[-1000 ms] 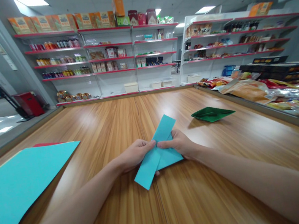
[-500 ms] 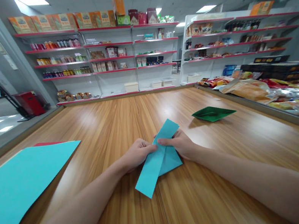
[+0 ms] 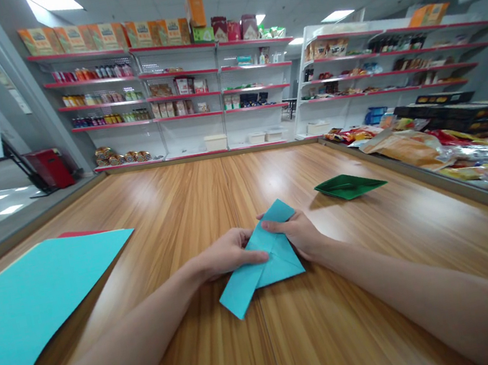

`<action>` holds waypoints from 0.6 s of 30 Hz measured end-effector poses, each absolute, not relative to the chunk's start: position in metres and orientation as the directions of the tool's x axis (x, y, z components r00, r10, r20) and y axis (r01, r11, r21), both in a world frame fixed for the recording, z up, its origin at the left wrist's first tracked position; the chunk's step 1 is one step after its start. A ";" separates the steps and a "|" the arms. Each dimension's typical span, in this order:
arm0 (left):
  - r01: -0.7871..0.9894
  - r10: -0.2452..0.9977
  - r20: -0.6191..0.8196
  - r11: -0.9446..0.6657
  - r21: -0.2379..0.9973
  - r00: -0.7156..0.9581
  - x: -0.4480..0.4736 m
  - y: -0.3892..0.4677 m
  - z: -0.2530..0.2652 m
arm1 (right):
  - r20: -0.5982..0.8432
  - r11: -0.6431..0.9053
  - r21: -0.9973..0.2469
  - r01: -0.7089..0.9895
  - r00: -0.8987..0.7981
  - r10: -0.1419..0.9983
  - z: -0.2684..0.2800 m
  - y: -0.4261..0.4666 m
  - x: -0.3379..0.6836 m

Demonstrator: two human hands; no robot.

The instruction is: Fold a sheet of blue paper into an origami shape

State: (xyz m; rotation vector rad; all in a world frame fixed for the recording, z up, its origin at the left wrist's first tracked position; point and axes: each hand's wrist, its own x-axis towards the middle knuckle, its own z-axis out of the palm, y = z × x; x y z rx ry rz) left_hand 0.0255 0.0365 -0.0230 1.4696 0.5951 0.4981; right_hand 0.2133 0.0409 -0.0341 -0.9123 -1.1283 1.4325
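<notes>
A partly folded turquoise paper lies on the wooden table in front of me. My left hand presses on its left side, thumb laid across the fold. My right hand holds its upper right part, fingers on the top flap near the far tip. Both forearms reach in from the bottom of the view.
A stack of turquoise sheets over a red one lies at the left. A green folded paper boat sits at the right. Packaged snacks line the right edge. Store shelves stand behind.
The long upper flap of the turquoise paper has been folded down toward me, so the piece looks shorter and flatter. Both hands have shifted slightly over it.
</notes>
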 end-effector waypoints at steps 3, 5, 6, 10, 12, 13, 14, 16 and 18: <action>0.032 0.565 -0.116 0.156 0.987 0.817 0.025 0.033 -0.018 | 0.070 0.036 -0.963 -0.267 -0.118 0.991 -0.033 0.042 0.213; 0.024 0.558 -0.123 0.181 0.983 0.821 0.025 0.033 -0.016 | 0.098 0.055 -0.962 -0.269 -0.149 0.984 -0.031 0.042 0.214; 0.017 0.570 -0.116 0.177 0.984 0.813 0.026 0.033 -0.016 | 0.113 0.062 -0.963 -0.263 -0.183 0.977 -0.030 0.041 0.214; 0.025 0.659 -0.135 0.174 0.985 0.740 0.029 0.032 -0.018 | 0.108 0.050 -0.982 -0.182 -0.328 0.938 -0.029 0.040 0.216; 0.067 0.696 -0.182 0.189 0.980 0.695 0.029 0.032 -0.020 | 0.094 0.038 -0.982 -0.184 -0.307 0.947 -0.030 0.042 0.217; 0.088 0.697 -0.203 0.198 0.976 0.688 0.027 0.033 -0.020 | 0.091 0.036 -0.979 -0.201 -0.269 0.959 -0.031 0.043 0.218; 0.103 0.685 -0.222 0.210 0.972 0.694 0.025 0.034 -0.020 | 0.090 0.040 -0.974 -0.223 -0.220 0.971 -0.031 0.044 0.218; 0.105 0.630 -0.240 0.245 0.964 0.739 0.019 0.037 -0.021 | 0.083 0.049 -0.965 -0.258 -0.126 0.989 -0.033 0.047 0.220; 0.101 0.595 -0.250 0.272 0.957 0.764 0.014 0.039 -0.021 | 0.073 0.041 -0.960 -0.277 -0.107 0.992 -0.033 0.049 0.223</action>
